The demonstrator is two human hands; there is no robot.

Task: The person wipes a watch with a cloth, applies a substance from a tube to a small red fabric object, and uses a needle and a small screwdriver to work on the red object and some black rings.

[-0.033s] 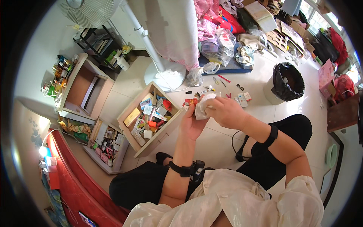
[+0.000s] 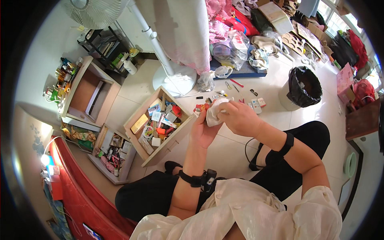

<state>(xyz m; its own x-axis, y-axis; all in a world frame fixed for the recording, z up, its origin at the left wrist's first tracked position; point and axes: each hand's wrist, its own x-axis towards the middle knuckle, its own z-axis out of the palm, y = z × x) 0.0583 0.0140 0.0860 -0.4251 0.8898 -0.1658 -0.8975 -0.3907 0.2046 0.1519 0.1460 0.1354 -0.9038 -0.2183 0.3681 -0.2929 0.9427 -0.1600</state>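
Head view. The left hand (image 2: pixel 205 134) is raised in front of the body, fingers closed around the near side of a crumpled white cloth-like piece (image 2: pixel 213 115); whether it is fabric or tissue cannot be told. The right hand (image 2: pixel 242 121) is clamped on the same piece from the other side, its fingertips pinched into the folds. The hands are close together, with the white piece between them, held above the pale tiled floor (image 2: pixel 224 156). Whether it encloses anything cannot be seen.

Change noted: very slight. Against the preceding picture, the folds appear to sit a little differently under the right fingers; the grip and the position of both forearms match. In my judgement, the handling of the piece is in progress and no step is shown as finished.

Surroundings: a small red packet (image 2: pixel 199 108) shows just beyond the left fingers; contact cannot be confirmed. Past the hands, a slim red stick-shaped item (image 2: pixel 237 83) and a flat white rectangular piece (image 2: pixel 256 106) lie on the tiles. To the left stands a light wooden drawer (image 2: pixel 171 145) filled with mixed small articles. Farther right is a pale bin (image 2: pixel 289 101) with a black plastic liner (image 2: pixel 307 95). None of these surrounding things shows a visible shift.
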